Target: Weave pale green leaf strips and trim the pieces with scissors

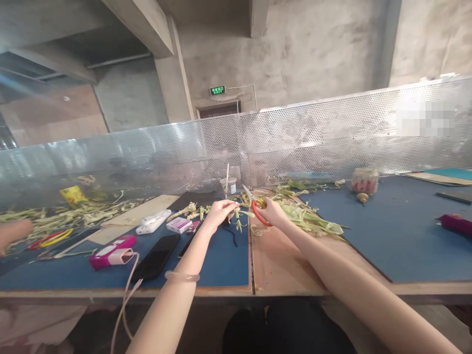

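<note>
My left hand is closed in a pinch, with a small bunch of pale green husk strips hanging at its fingertips. To its right, my right hand grips a pair of scissors with red-orange handles. Their blades point up and to the left, towards the back of the table, beside the bunch. Longer green husk leaves lie spread on the wood behind and right of my right hand. Knotted pale husk pieces rest left of my left hand.
A black phone, a pink device with a charger, a white power strip and a small box lie at left. Another person's hand is at far left. A jar stands right; a perforated metal screen borders the back.
</note>
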`<state>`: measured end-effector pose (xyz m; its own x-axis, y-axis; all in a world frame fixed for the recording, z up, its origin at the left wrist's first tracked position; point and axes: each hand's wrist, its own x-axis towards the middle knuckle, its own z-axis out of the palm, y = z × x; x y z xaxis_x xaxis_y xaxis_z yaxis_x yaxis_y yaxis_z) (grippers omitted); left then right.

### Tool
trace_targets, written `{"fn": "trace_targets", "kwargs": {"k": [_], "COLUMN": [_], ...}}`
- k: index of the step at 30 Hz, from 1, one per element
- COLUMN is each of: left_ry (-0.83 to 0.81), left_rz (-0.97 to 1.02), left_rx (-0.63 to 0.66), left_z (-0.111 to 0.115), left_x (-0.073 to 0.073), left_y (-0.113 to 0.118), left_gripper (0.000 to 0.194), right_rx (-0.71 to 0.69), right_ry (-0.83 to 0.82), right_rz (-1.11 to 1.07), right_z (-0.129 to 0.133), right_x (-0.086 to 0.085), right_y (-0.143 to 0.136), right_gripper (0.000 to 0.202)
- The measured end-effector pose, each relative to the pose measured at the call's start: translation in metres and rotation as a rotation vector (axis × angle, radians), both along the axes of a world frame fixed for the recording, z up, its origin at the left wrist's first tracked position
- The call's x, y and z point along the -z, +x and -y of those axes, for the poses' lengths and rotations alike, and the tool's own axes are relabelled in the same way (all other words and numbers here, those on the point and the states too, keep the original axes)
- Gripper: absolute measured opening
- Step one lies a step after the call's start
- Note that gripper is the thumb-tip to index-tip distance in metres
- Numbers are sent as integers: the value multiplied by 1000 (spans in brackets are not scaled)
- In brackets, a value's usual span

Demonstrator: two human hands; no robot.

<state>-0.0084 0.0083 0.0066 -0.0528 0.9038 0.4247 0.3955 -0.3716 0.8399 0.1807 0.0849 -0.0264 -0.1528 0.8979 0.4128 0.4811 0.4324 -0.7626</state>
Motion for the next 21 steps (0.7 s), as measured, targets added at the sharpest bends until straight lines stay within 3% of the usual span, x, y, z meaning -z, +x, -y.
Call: {"fn": "trace_targets", "kwargs": {"k": [3,6,13,21], "left_ry": [14,77,233,253], "left_rz": [180,252,409,807], "left_rx": [70,67,-56,15], "left_z": [0,1,3,-4], "left_x": [-2,-5,-12,-13], "left_y": [2,3,-4,-26], "left_gripper": [33,35,40,22], "right_rx": [78,71,-164,-340], "right_ry": [59,45,14,111], "right_rz": [205,158,-42,-35], "right_z": [1,6,22,41], "right_x": [3,4,-9,-11], "right_y": [1,0,2,-7], "right_gripper": [41,44,40,31]}}
